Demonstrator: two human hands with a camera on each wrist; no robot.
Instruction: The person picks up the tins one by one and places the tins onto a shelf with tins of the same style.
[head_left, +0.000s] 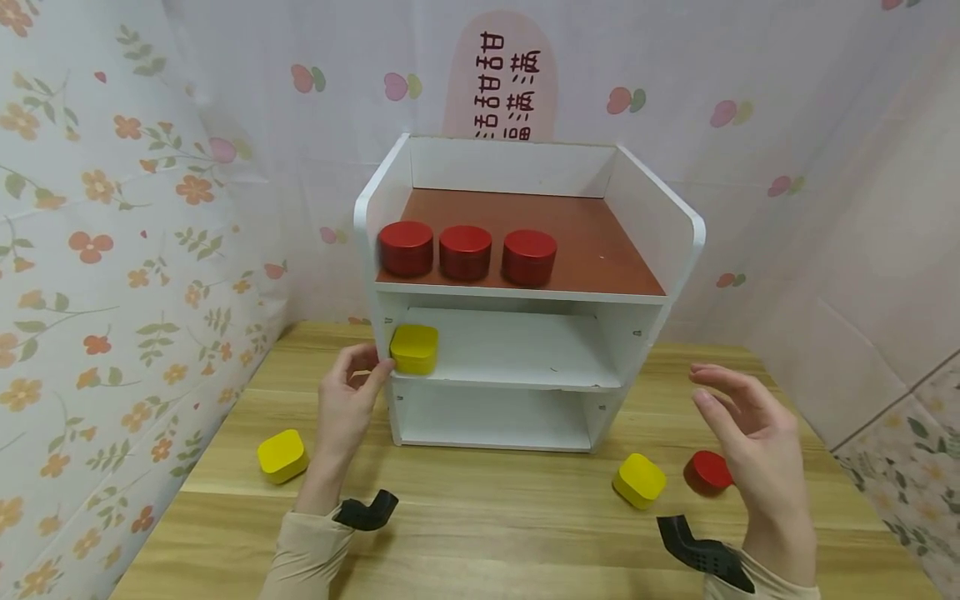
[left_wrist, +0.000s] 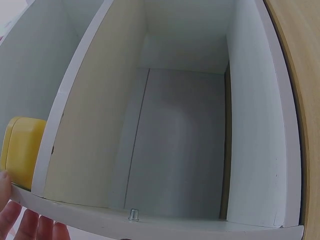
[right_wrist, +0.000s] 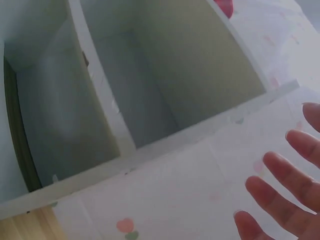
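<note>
Left of centre in the frame, a yellow box (head_left: 414,349) sits at the left end of a white cabinet's (head_left: 660,217) middle shelf (head_left: 517,346), near the front edge. The left hand (head_left: 348,400) is unclenched, thumb at the box, fingers outside the side panel (head_left: 366,233); a snag on leaving could drag the box off. Lower right, the relaxed, empty right hand (head_left: 761,437) could, if lowered carelessly, knock the red tin (head_left: 707,472).

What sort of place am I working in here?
Probably a staged tabletop workspace rather than a lived-in room: printed sheets enclose a wooden table, and a small white shelf unit stands on it with three red containers lined up on top.
</note>
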